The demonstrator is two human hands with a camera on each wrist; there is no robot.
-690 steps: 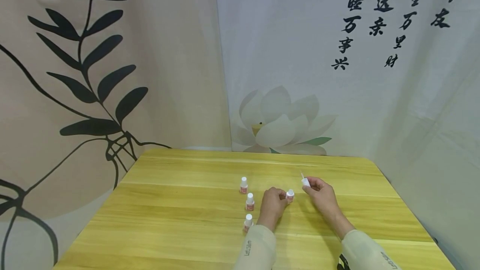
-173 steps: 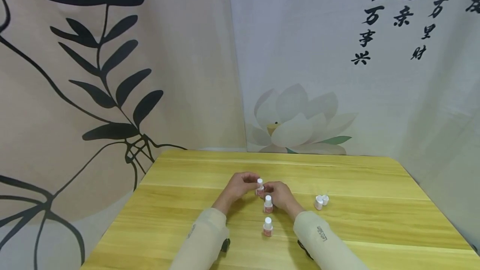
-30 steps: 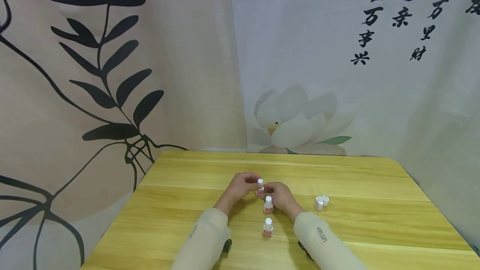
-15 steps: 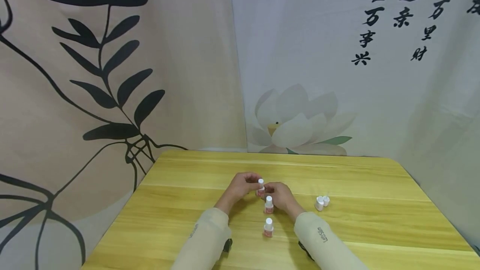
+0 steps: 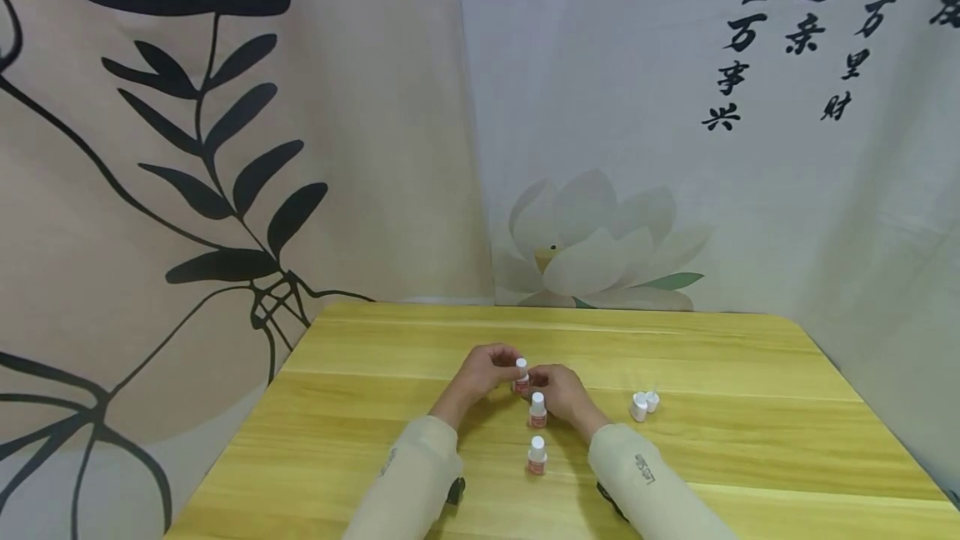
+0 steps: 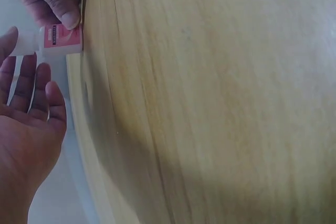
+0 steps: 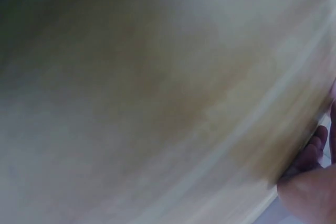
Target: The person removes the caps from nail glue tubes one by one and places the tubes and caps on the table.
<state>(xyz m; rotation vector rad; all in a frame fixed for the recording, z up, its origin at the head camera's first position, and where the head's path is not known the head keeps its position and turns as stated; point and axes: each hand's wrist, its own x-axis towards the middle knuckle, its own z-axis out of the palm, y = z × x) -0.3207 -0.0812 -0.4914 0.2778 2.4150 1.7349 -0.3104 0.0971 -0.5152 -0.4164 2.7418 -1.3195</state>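
Observation:
A small white bottle [image 5: 521,379] with a pink label stands at the far end of a row of three, between both hands. My left hand [image 5: 486,371] pinches its white cap [image 6: 25,44] between thumb and fingers, the other fingers spread below. Opposite, my right hand [image 5: 559,390] grips the bottle's labelled lower body, thumb on the label in the left wrist view. Two like bottles, a middle one [image 5: 537,411] and a near one [image 5: 537,456], stand upright with caps on. The right wrist view catches only part of the right hand [image 7: 310,187] at its edge.
To the right, on the yellow wooden table [image 5: 720,457], a small white container [image 5: 639,407] stands beside a white cap [image 5: 652,401] with a thin stem pointing up. Printed cloth [image 5: 390,148] hangs behind the table's far edge.
Earlier, my right hand held a stemmed cap beside the bottle in my left. Those pieces now stand at right, and both hands hold the row's far bottle. Over the last second almost nothing moves.

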